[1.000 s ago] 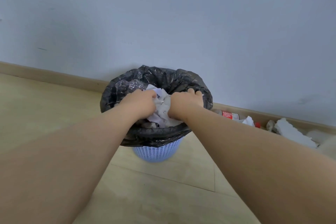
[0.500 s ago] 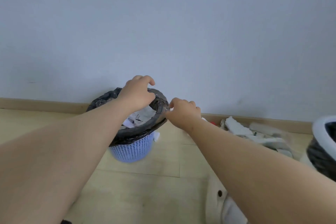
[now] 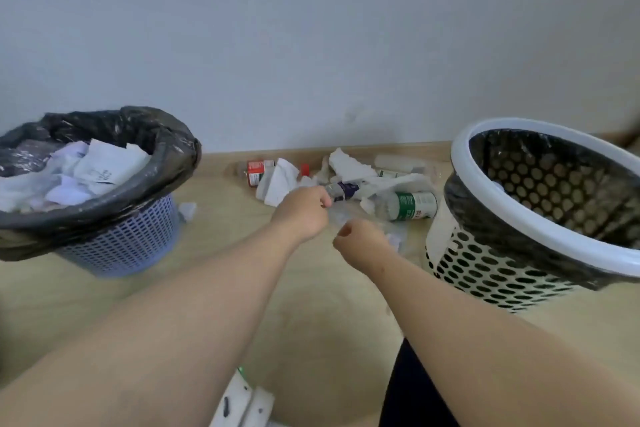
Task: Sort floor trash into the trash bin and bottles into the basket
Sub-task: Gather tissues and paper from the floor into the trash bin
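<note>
The trash bin [image 3: 166, 163], black-lined and heaped with white paper, stands at nine o'clock, and the white basket [image 3: 485, 191] at three o'clock. Between them, at twelve o'clock by the wall, litter lies on the floor: crumpled paper [image 3: 280, 180], a green-labelled bottle [image 3: 412, 205] and a red-labelled bottle [image 3: 256, 172]. The left hand [image 3: 301, 215] is curled at the pile's near edge; whether it grips anything I cannot tell. The right hand [image 3: 360, 236], just beside it, is clenched on nothing visible
</note>
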Action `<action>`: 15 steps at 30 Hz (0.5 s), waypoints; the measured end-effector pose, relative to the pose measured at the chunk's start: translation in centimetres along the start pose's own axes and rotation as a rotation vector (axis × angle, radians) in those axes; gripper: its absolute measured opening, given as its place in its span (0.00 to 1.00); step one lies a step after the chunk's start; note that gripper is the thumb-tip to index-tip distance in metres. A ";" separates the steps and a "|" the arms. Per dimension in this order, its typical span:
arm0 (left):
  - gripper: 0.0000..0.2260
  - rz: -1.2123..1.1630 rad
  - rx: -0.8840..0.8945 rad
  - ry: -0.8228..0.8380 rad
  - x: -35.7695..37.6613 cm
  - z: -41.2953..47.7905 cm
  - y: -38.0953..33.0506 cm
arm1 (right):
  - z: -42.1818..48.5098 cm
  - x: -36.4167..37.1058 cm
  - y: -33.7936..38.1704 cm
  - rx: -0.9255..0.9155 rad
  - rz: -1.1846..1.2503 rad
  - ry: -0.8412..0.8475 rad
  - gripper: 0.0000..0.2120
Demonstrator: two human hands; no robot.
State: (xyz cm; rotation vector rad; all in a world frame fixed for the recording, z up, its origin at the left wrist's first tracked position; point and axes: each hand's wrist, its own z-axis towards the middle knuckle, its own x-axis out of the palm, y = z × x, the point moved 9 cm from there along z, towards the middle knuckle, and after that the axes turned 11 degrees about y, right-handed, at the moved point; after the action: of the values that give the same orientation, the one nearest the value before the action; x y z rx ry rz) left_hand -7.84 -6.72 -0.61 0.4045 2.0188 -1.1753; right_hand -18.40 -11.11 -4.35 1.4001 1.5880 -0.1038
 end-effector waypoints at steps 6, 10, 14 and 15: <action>0.15 -0.019 -0.002 0.218 12.2 2.8 0.0 | 0.3 2.7 -10.2 0.233 0.021 0.022 0.18; 0.15 0.003 -0.013 0.304 16.2 3.6 -0.5 | -0.8 2.8 -15.4 0.429 -0.009 -0.026 0.21; 0.17 0.016 0.000 0.389 19.0 4.0 -1.3 | -1.3 2.1 -17.8 0.521 0.001 -0.036 0.25; 0.18 0.017 0.002 0.409 19.5 4.0 -1.3 | -1.1 2.1 -17.9 0.509 0.004 -0.034 0.25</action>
State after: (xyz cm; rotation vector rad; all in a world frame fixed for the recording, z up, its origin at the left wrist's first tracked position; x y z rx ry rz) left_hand -19.89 -12.64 -15.38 0.7088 2.3541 -1.1533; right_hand -33.00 -14.88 -14.32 1.7737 1.5947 -0.5589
